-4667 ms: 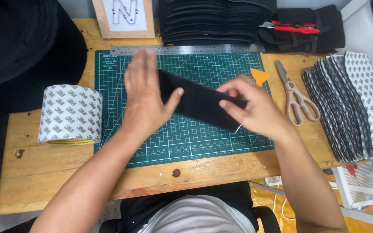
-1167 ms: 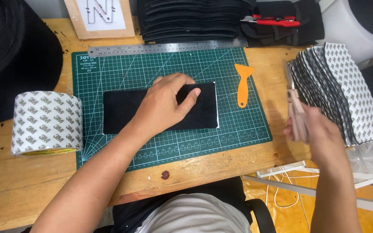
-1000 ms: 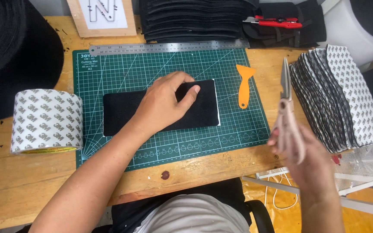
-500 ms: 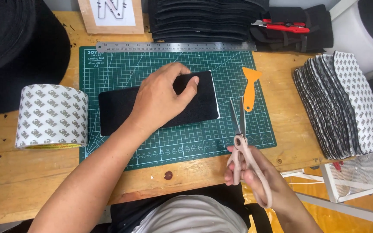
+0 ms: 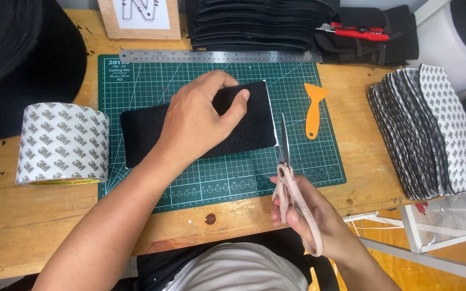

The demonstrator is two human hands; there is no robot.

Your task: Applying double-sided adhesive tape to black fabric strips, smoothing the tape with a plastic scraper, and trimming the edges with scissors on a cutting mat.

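My left hand, fingers spread flat, presses one black felt rectangle on one green cutting mat. My right hand, fingers curled, grips one pair of pink-handled scissors; blade tips at felt's right edge.

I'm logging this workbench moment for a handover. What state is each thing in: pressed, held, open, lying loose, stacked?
Black fabric piece: flat on the mat, pressed down by the left hand.
Scissors: held in the right hand, blades almost closed, tips at the fabric's right edge.
Cutting mat: flat on the table.
Orange scraper: lying loose.
Tape roll: on its side.
Steel ruler: flat along the mat's top.
Backed pieces: stacked, fanned.
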